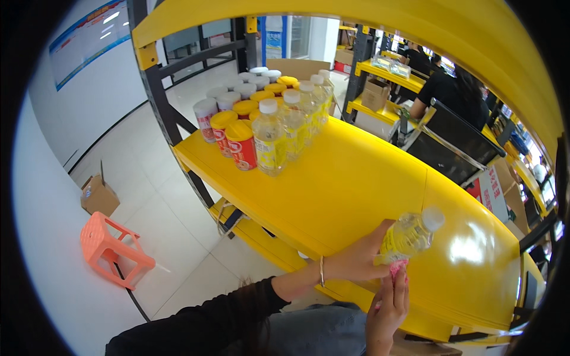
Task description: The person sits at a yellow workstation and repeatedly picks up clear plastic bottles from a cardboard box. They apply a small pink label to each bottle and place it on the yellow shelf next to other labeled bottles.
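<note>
Black sleeve [199, 326] leads to my left hand [361, 256], gripping a bottle [408, 237] tilted over the yellow table [350, 184]; just below, my right hand [389, 304] pinches pink cloth [398, 267] at the bottle's lower end

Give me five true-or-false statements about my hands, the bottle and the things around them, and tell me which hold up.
1. The left hand holds a clear bottle. True.
2. The right hand holds a red can. False: the right hand holds a pink cloth.
3. The held bottle has no cap. False: a white cap is on it.
4. Bottles stand on the yellow shelf, right of red cans. True.
5. The coral stool is on the shelf. False: the stool is on the floor.
</note>
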Motion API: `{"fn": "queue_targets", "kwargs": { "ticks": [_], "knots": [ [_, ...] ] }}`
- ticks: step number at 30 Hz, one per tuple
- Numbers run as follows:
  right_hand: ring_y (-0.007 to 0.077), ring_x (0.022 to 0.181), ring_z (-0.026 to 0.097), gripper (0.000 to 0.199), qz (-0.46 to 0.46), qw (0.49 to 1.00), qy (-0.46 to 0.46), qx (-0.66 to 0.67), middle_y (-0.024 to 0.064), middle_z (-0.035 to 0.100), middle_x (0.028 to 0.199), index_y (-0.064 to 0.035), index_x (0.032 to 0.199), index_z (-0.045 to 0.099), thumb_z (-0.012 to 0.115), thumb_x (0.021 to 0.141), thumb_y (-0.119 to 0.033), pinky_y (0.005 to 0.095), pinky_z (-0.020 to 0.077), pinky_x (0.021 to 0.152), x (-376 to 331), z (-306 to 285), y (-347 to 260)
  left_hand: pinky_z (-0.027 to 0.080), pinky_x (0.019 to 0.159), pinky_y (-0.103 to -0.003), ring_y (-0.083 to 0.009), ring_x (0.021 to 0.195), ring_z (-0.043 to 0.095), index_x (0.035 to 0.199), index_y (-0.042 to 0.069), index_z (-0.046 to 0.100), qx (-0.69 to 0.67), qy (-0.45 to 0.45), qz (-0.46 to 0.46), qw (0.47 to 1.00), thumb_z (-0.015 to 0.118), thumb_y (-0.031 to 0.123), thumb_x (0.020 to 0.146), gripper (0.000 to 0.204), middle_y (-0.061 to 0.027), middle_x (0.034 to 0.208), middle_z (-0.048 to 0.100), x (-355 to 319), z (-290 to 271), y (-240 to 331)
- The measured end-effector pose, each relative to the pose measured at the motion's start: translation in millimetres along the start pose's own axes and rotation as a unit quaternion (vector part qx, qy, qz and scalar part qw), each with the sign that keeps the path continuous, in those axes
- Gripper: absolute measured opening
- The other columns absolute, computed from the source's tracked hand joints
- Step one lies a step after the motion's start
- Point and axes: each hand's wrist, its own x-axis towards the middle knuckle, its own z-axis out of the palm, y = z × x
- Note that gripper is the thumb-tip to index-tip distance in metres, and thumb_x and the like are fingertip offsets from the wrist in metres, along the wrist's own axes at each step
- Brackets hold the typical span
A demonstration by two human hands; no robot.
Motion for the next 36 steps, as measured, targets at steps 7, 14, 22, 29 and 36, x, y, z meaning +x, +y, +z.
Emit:
{"fn": "queue_targets", "kwargs": {
  "ticks": [7,14,22,29,36],
  "knots": [
    [0.0337,0.1,0.059,0.036,0.004,0.998,-0.051,-0.036,0.0096,0.058,0.116,-0.006,0.105,0.064,0.056,0.071,0.005,0.0378,0.0499,0.083,7,-15,-7,0.034,0.101,-0.038,-0.0283,0.12,0.042,0.137,0.003,0.022,-0.069,-0.01,-0.055,0.996,0.068,0.027,0.079,0.078,-0.0173,0.128,0.041,2,-4,7],
    [0.025,0.086,0.062,0.036,0.248,0.941,-0.127,0.194,0.0115,0.062,0.104,-0.0027,0.104,0.063,0.054,0.071,0.006,0.0325,0.0496,0.075,34,-69,-9,0.032,0.102,-0.038,-0.0291,0.123,0.037,0.135,0.003,0.025,0.018,0.02,-0.021,0.999,0.07,0.03,0.079,0.076,-0.0185,0.127,0.039,1,0,-2],
    [0.0278,0.119,0.044,0.053,0.138,0.939,0.175,0.262,0.0186,0.043,0.133,0.0018,0.133,0.039,0.048,0.081,0.001,0.0368,0.0371,0.096,68,-51,1,0.025,0.108,-0.038,-0.0281,0.129,0.032,0.138,0.003,0.023,-0.089,0.064,-0.016,0.994,0.066,0.018,0.081,0.073,-0.0169,0.135,0.033,-3,0,-1],
    [0.045,0.124,0.035,0.061,0.092,0.986,0.064,0.128,0.0273,0.033,0.136,-0.0055,0.141,0.027,0.05,0.084,-0.006,0.044,0.0334,0.099,76,-21,-29,0.021,0.11,-0.038,-0.0291,0.133,0.026,0.141,0.002,0.016,-0.083,0.038,-0.006,0.996,0.063,0.018,0.082,0.077,-0.0187,0.14,0.027,-2,-8,3],
    [0.05,0.121,0.036,0.051,0.196,0.977,0.032,0.076,0.032,0.035,0.134,0.0034,0.136,0.03,0.046,0.089,-0.008,0.046,0.0375,0.095,46,-8,-31,0.017,0.11,-0.039,-0.0282,0.135,0.02,0.142,0.004,0.011,-0.127,-0.008,-0.03,0.991,0.065,0.021,0.079,0.085,-0.0175,0.141,0.024,-2,-4,7]
  ]
}}
